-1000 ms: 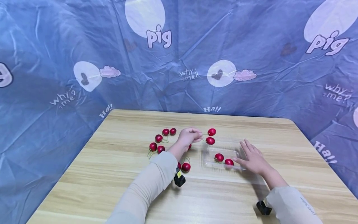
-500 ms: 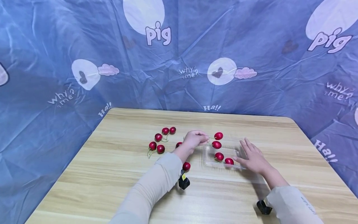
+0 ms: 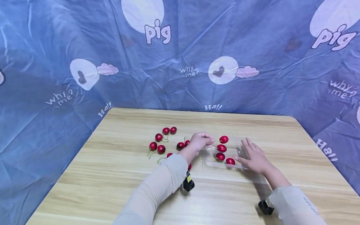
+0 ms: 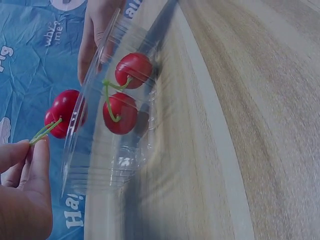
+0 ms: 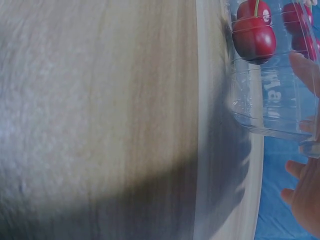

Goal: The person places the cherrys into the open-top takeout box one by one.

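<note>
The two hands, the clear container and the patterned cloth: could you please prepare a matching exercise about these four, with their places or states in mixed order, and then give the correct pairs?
1. left hand
2. right hand
3. clear container
4. patterned cloth

A. fingers extended, pinching nothing
B. blue, behind the table
C. pinches green stems
D. has two cherries lying in it

Pairs: 1-C, 2-A, 3-D, 4-B
</note>
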`<state>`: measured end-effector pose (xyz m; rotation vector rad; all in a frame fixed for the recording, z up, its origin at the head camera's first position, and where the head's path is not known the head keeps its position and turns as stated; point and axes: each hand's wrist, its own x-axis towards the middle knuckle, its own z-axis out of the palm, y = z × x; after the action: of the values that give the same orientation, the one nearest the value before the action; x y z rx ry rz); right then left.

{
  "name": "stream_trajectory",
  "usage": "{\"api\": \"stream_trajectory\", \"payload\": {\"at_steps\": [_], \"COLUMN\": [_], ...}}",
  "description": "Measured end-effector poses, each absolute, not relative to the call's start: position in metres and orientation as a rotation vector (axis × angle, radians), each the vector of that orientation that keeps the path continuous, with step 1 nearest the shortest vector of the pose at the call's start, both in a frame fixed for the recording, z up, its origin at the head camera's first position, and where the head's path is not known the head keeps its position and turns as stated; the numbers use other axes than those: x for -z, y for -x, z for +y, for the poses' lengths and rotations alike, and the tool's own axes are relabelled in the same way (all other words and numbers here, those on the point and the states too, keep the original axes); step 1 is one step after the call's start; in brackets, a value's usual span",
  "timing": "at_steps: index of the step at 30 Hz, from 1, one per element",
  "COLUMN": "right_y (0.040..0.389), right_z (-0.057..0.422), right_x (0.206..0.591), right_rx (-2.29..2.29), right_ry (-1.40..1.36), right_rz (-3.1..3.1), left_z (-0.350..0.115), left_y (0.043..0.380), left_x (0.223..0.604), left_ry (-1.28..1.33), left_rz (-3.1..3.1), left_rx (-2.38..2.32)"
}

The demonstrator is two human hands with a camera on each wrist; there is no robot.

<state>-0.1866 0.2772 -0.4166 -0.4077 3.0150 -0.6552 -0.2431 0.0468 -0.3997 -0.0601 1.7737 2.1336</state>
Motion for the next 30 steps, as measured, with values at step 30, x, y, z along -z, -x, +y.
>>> {"api": "stream_trajectory", "payload": {"at_steps": [30], "right_y": [0.187], "right_z": [0.278], "right_x": [0.422], "right_rx": [0.654], "right_ry": [0.444], "right_rz": [3.043], "left_z": [0.067], "left_y": [0.242], "left_x": [0.403], "left_ry": [0.022], "left_rz": [1.897], "left_rx": [-2.013]}}
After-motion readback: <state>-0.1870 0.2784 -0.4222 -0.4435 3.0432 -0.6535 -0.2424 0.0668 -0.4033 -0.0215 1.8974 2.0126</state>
